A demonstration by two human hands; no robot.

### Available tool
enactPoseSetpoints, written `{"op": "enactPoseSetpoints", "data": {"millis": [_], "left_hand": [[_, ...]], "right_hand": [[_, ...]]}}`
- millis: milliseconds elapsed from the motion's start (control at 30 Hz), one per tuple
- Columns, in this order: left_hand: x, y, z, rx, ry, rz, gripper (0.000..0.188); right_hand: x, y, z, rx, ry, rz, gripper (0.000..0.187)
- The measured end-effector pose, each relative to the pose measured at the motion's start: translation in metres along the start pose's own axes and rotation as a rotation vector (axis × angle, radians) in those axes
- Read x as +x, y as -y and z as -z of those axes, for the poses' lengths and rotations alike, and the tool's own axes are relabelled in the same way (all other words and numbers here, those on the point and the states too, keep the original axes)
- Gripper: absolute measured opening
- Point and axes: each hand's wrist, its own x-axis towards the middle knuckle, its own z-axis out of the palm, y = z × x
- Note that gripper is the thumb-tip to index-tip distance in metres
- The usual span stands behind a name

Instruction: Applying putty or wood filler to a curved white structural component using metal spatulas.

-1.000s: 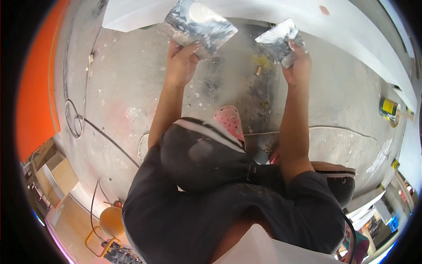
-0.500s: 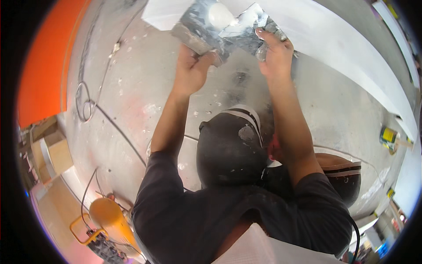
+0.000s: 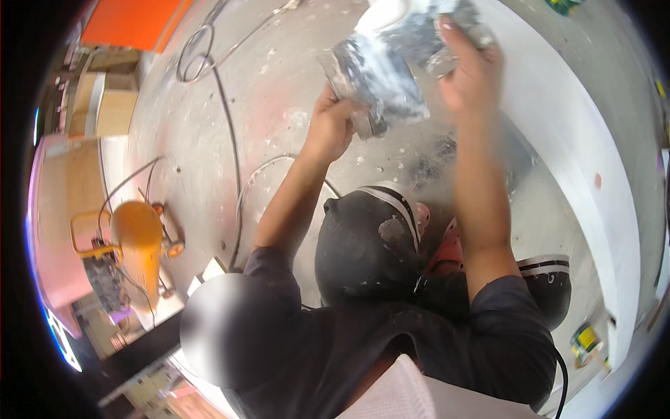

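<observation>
My left hand (image 3: 331, 129) grips the handle end of a wide, flat putty knife (image 3: 387, 80), its metal blade smeared with white and grey. Raised a little farther out, my right hand (image 3: 471, 80) is closed around a second broad putty knife (image 3: 422, 38), thumb pressed on its smeared face. A white lump of putty (image 3: 380, 14) sits at the far left end of the right blade, cut off partly by the picture's top edge. The two blades are close together; whether they touch I cannot tell. Both tools are held above the floor, in front of my bent knees.
A long white panel (image 3: 586, 160) curves along the right side. Cables (image 3: 227, 119) snake over the stained floor (image 3: 272, 91) at left. Beyond them stand a yellow wheeled machine (image 3: 136, 234) and wooden boxes (image 3: 115, 105). A small yellow-green can (image 3: 585, 341) is at lower right.
My view has swung, bringing the yellow machine further in. The blades, overlapping before, have drawn apart. The putty lump, earlier over the left blade, now shows on the right one.
</observation>
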Motion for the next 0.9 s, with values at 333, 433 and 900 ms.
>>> {"op": "enactPoseSetpoints", "data": {"millis": [333, 433, 900], "left_hand": [[-0.018, -0.045, 0.010, -0.395, 0.262, -0.171, 0.052], [-0.026, -0.049, 0.003, -0.304, 0.261, -0.218, 0.054], [-0.024, -0.089, -0.008, -0.263, 0.212, -0.186, 0.043]], "right_hand": [[-0.030, 0.009, -0.026, -0.686, 0.947, 0.618, 0.045], [-0.028, 0.007, -0.028, -0.745, 0.958, 0.654, 0.045], [-0.002, -0.102, 0.021, 0.026, -0.028, -0.379, 0.032]]}}
